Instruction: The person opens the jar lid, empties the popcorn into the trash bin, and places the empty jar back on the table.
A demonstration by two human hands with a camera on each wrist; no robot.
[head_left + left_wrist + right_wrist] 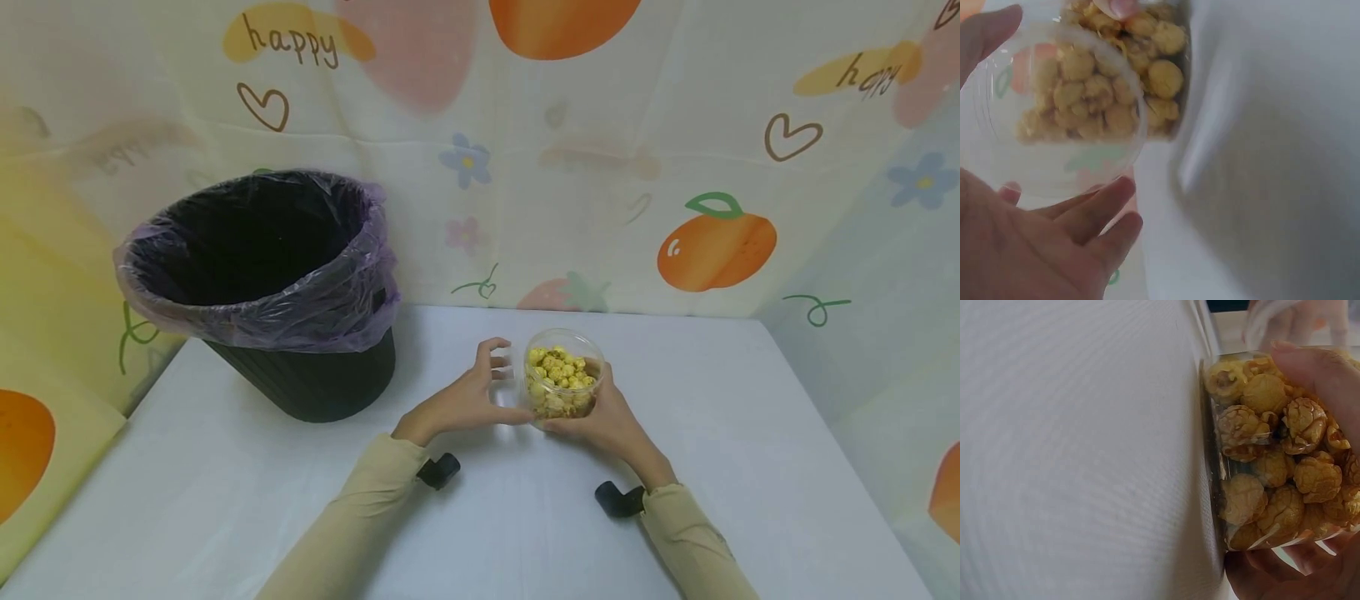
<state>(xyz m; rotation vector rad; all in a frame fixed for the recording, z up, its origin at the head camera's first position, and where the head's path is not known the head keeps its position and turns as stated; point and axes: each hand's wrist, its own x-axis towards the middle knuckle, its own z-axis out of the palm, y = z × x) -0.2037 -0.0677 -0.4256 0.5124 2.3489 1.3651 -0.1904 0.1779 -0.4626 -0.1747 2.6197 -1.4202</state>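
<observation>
A clear round plastic jar (pixel 561 400) of yellow caramel popcorn (pixel 558 371) stands on the white table. My right hand (pixel 606 421) grips it from the right, thumb along the near side and fingers round the far side. The left wrist view shows my left hand (pixel 1041 244) holding a clear round lid (pixel 1054 156) between thumb and fingers. The lid is upright on edge beside the jar, and the popcorn shows through it. From the head, the left hand (pixel 472 396) appears just left of the jar, its fingers curved; the lid barely shows there.
A black trash bin (pixel 300 383) lined with a purple translucent bag (pixel 330 308) stands at the back left of the table. The white tabletop (pixel 517 533) ends at a printed cloth backdrop (pixel 600 208). Each wrist wears a small black camera.
</observation>
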